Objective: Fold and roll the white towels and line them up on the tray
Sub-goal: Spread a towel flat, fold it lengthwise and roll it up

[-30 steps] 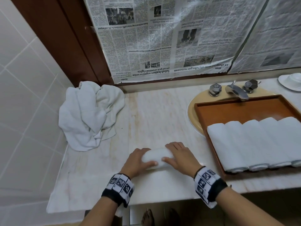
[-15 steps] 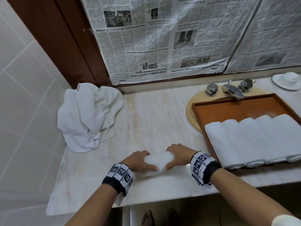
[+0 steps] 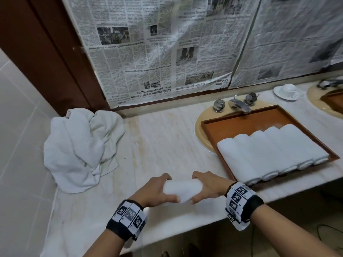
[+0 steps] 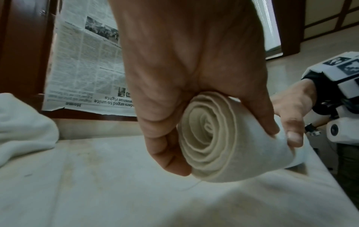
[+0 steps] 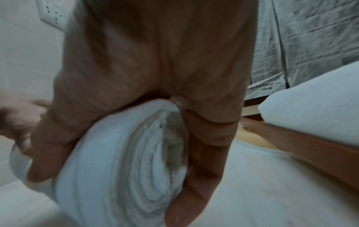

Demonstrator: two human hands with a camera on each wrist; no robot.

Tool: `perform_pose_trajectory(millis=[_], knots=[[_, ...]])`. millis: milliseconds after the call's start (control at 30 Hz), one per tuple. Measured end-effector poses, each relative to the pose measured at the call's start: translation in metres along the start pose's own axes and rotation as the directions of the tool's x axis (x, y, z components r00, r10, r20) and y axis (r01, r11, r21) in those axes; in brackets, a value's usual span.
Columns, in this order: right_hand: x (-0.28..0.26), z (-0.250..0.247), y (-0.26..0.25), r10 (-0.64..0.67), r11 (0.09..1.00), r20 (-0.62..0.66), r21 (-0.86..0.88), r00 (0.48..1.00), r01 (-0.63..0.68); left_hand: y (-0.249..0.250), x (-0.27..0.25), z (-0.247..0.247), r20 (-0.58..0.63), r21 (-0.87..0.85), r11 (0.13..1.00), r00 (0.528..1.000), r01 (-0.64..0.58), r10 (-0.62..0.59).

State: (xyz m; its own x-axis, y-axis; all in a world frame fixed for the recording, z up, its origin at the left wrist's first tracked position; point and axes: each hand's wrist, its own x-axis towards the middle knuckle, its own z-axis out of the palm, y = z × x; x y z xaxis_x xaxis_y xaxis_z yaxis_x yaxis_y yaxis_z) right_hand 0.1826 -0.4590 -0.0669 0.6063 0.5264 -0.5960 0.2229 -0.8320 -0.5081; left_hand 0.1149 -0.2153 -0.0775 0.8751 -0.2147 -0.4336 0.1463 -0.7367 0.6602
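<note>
Newspaper sheets cover the wall above a pale marble counter, flanked by white wall tiles and a dark wooden panel.

Marble counter bears crumpled towels, wooden tray, saucer.

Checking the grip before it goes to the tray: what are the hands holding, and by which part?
A rolled white towel, held at its two ends: left hand and right hand.
</note>
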Motion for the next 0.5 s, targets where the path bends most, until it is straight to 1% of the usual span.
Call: perform_pose_trajectory(millis=[133,233,367,500], knots=[[-0.019,-0.002,0.003,-0.01,0.996,-0.093,0.083,0.996,0.018,0.009,0.006,-0.007,-0.011,0.024,0.995,0.995,-0.094,0.095],[-0.035,-0.011,0.009,-0.036,0.993,-0.189,0.107,0.981,0.057,0.02,0.013,-0.012,-0.04,0.026,0.985,0.985,-0.169,0.17],[-0.058,-0.035,0.028,-0.07,0.98,-0.324,0.152,0.943,0.125,0.047,0.026,-0.015,-0.075,0.036,0.956,0.953,-0.29,0.292],[-0.082,-0.061,0.056,-0.043,0.983,-0.432,0.141,0.901,0.115,0.091,0.049,-0.015,-0.087,0.079,0.932,0.929,-0.354,0.361]])
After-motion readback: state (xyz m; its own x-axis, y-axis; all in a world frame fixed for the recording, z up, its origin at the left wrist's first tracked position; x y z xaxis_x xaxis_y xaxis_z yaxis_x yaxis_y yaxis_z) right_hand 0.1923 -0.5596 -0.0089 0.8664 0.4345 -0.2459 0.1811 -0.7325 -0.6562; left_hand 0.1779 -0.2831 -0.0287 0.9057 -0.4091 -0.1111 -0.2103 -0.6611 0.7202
